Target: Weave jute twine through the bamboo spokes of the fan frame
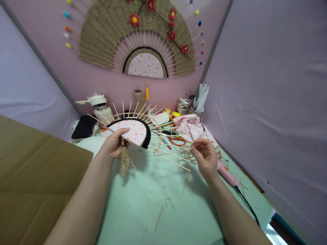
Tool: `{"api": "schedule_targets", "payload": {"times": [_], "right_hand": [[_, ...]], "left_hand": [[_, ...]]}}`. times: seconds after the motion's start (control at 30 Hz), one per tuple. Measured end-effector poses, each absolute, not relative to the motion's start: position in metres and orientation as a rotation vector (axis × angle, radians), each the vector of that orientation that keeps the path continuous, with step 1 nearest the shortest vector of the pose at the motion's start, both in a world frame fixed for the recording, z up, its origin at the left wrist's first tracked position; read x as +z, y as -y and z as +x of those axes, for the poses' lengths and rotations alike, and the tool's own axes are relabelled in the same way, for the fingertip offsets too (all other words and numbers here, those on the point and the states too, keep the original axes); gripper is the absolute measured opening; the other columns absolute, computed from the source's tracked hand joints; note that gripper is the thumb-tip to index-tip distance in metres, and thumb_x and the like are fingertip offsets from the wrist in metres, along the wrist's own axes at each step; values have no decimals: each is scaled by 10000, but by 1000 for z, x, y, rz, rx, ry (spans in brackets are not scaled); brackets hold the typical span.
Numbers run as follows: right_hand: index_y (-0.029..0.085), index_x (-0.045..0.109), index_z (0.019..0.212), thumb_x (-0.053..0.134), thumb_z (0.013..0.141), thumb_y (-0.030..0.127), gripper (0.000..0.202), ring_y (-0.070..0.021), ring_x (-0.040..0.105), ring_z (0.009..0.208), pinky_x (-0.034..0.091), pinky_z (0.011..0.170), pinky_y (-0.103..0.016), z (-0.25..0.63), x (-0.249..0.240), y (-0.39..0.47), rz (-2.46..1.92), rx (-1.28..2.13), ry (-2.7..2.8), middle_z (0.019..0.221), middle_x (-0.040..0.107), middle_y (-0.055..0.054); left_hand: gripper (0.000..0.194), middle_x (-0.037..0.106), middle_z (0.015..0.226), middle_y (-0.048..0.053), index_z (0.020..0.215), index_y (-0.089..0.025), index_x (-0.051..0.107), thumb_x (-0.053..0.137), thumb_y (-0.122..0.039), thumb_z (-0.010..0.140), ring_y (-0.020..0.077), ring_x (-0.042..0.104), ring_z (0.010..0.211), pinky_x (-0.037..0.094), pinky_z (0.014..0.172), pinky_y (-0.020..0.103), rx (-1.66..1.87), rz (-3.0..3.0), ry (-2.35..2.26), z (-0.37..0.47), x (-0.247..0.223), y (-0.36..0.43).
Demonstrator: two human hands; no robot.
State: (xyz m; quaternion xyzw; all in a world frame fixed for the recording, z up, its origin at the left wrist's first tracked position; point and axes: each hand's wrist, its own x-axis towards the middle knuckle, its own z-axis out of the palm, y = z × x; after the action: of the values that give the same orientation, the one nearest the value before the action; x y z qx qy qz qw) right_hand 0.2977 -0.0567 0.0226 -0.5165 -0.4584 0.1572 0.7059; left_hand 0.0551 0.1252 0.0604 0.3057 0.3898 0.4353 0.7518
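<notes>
My left hand (114,143) grips the lower edge of a small half-round fan piece (133,131), with its thumb on top of the pink dotted fabric. Black trim rims the fabric, and thin wooden sticks fan outward from it. A strand of cord runs across the sticks. Below the fingers hangs a straw-coloured tassel (125,160). To the right, my right hand (205,154) pinches a bundle of thin beige cord (188,154) between thumb and fingers, near the tips of the right-hand sticks.
Red-handled scissors (177,141), crumpled pink fabric (190,126) and a pink glue gun (228,174) lie on the green table (138,211). Jars stand at the back. Cardboard (38,180) juts in from the left. A large woven fan (102,34) hangs on the wall.
</notes>
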Motion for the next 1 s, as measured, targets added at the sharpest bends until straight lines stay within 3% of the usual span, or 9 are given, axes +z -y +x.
{"api": "schedule_targets", "payload": {"times": [0.27, 0.47, 0.67, 0.83, 0.9, 1.0], "right_hand": [[248, 577, 871, 670, 765, 236, 142, -144, 565, 721, 459, 657, -280, 304, 20, 51, -1022, 628, 875, 806, 600, -2], [227, 609, 807, 750, 690, 282, 192, -135, 589, 672, 479, 644, -272, 301, 9, 44, -1135, 706, 816, 739, 630, 8], [187, 687, 720, 766, 626, 380, 229, -139, 568, 581, 446, 555, -274, 292, 13, 42, -1300, 701, 749, 671, 657, -12], [199, 654, 647, 764, 618, 428, 256, -167, 580, 583, 452, 574, -309, 288, 25, 45, -1338, 683, 729, 629, 651, -19], [211, 658, 700, 727, 670, 430, 232, -184, 597, 638, 466, 630, -330, 289, 25, 45, -1347, 640, 771, 663, 658, -22], [215, 663, 899, 678, 737, 376, 228, -201, 612, 835, 464, 778, -351, 293, 19, 45, -1336, 558, 825, 871, 681, -43]], "left_hand": [[124, 685, 605, 40, 849, -94, 645, 583, -55, 749, 128, 637, 462, 564, 492, 204, 943, 667, -822, 55, 66, -122], [52, 650, 523, 15, 751, -106, 612, 582, -64, 748, 115, 569, 365, 492, 352, 190, 895, 641, -811, 68, 69, -110], [56, 679, 590, 39, 796, -91, 642, 599, -80, 761, 120, 636, 492, 554, 515, 198, 705, 629, -726, 104, 59, -77], [100, 719, 714, 64, 863, -107, 656, 631, -121, 767, 139, 668, 574, 568, 545, 223, 612, 581, -647, 124, 51, -54], [129, 718, 719, 49, 899, -113, 652, 628, -113, 773, 118, 661, 566, 572, 582, 213, 680, 532, -638, 125, 53, -54], [131, 716, 731, 24, 908, -131, 641, 620, -106, 781, 97, 659, 584, 571, 634, 196, 853, 462, -607, 120, 59, -61]]}}
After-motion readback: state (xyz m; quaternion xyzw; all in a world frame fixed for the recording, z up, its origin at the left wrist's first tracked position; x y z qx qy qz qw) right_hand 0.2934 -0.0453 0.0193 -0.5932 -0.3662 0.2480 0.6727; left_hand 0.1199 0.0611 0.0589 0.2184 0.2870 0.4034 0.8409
